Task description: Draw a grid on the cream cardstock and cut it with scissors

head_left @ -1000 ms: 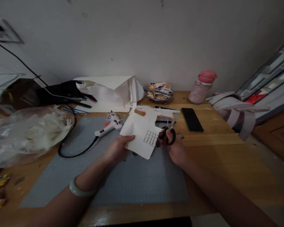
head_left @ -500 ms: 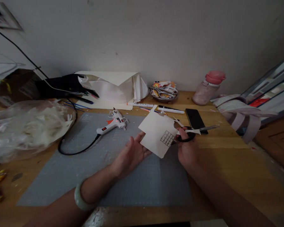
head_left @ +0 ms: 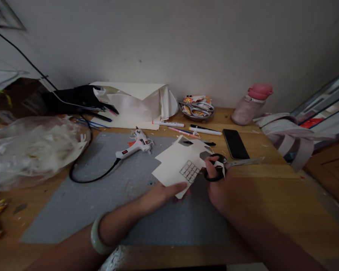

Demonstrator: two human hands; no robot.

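Two objects are held above the grey cutting mat: a cut white paper in the left hand, and black-handled scissors in the right hand. The paper is irregular in outline, with a notch in its left side; one narrow corner points toward the person, and its printed grid lies obliquely near the right edge. The scissors' long axis runs crosswise, the blades nearly together, their tips pointing right past the near end of the smartphone. The left forearm enters from lower left, wearing a pale green bangle; the thumb presses the paper's upper face, the other fingers being largely hidden beneath. The right forearm enters from lower right, the fingers curled at the handle loops beside the paper. Left of the paper, the glue gun rests on the mat, nozzle directed toward the wall.
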